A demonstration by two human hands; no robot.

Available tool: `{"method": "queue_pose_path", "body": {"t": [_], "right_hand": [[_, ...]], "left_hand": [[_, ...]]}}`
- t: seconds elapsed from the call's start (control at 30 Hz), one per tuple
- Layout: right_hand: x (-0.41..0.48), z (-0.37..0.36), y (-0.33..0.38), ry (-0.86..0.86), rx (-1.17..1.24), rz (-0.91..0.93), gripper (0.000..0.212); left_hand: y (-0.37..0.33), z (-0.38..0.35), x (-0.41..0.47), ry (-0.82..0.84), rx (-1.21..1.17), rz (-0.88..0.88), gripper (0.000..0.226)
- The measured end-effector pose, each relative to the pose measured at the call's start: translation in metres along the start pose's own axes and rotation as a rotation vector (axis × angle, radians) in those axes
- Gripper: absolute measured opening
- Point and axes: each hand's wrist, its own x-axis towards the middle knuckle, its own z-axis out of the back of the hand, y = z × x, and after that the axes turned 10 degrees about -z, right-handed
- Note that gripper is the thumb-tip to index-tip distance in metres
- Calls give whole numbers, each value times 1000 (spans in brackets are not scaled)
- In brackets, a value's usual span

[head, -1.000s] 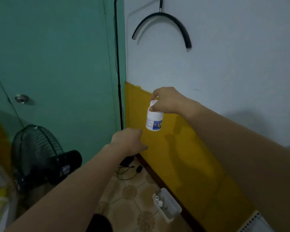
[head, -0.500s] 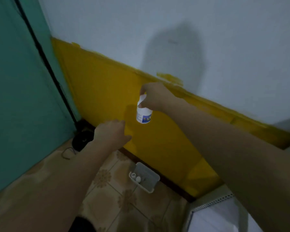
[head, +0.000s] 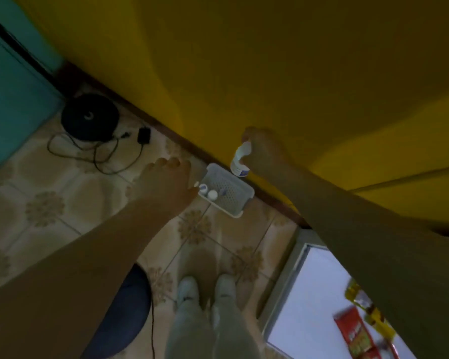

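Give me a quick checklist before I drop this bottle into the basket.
1. Hold on bottle: right grip holds its top. Ok.
2. Bottle over basket: shows at the wall-side rim, height unclear. Cannot tell.
3. Room in basket: right part bare, small items at the left end. Ok.
4. Left grip clear: open, overlapping the basket's left corner. Cannot tell.
5. Basket flat on floor. Ok.

White bottle (head: 240,161) above floor basket (head: 233,200)
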Motion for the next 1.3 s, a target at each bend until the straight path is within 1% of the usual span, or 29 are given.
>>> {"method": "queue_pose_path", "body": {"t": [0.13, 0.27, 0.37, 0.47, 0.6, 0.8, 0.93, 1.03, 1.1, 1.2, 1.23, 1.3], "right_hand": [[58, -102, -31, 61, 8, -58, 35], [108, -210, -61, 79, -11, -78, 40], [144, -287, -77, 107, -74, -106, 46], [178, -352, -91, 116, -138, -97, 44], [213, -414, -102, 79, -101, -93, 38], [237, -458, -105, 62, -44, -75, 46], [227, -455, -105, 86, -25, -85, 48], [208, -411, -98, 57, -65, -67, 49], [190, -361, -84, 39, -111, 12, 45], [157, -263, -56, -16, -278, 141, 42], [144, -225, -45, -28, -282, 160, 42], [111, -144, -25, -33, -217, 173, 45]], "left_hand": [[8, -95, 33, 84, -8, -14, 49], [7, -190, 65, 109, -68, -18, 53], [6, -257, 86, 125, -109, -14, 53], [5, -319, 104, 163, -91, -21, 53], [6, -379, 125, 183, -68, -36, 55], [6, -417, 143, 185, -89, -48, 57], [5, -407, 144, 184, -77, -52, 58], [4, -373, 132, 180, -77, -44, 55], [3, -334, 119, 169, -64, -37, 55], [2, -254, 96, 118, -14, -35, 56], [2, -222, 87, 87, -7, -30, 56], [0, -154, 70, 20, -1, -21, 55]]}}
